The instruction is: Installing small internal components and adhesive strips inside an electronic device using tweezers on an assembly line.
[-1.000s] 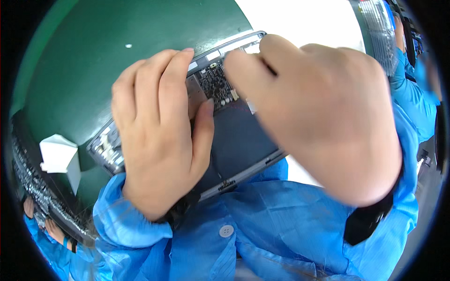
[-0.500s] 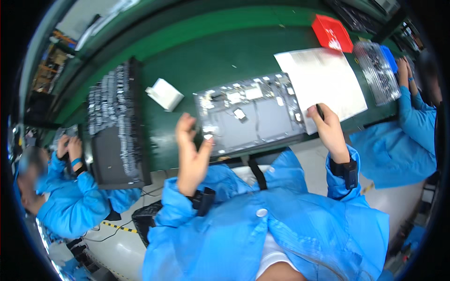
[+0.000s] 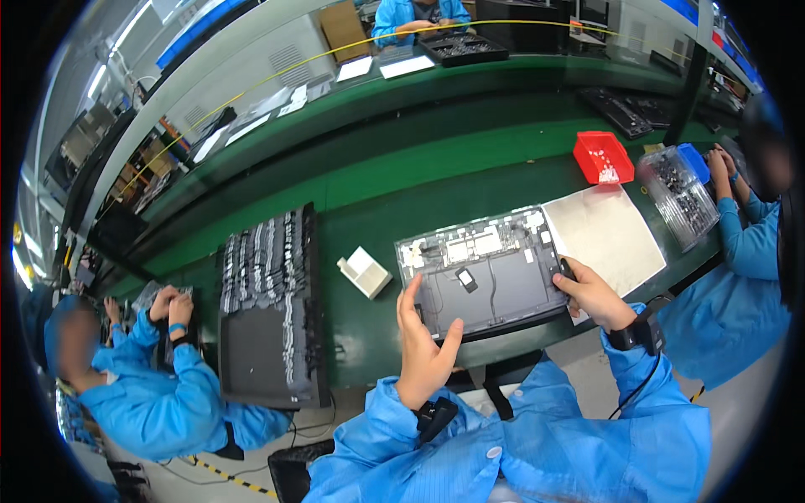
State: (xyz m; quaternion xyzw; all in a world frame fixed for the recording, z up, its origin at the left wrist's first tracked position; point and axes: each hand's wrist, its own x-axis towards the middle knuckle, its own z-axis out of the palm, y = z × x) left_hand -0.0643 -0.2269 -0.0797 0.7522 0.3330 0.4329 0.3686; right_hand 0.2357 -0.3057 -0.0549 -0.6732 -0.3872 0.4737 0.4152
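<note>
Opened flat device chassis [image 3: 537, 289] w/ exposed circuitry lies on green bench [image 3: 354, 339], near edge. L hand [image 3: 429, 360] at its near-left corner, empty, thumb & fingers wide apart. R hand [image 3: 599, 298] part-curled at right edge; can't tell if gripping. White sheet [image 3: 608, 239] far right.

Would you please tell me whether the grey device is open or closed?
Open: the grey device shows uncovered inner parts and a dark cable.
</note>
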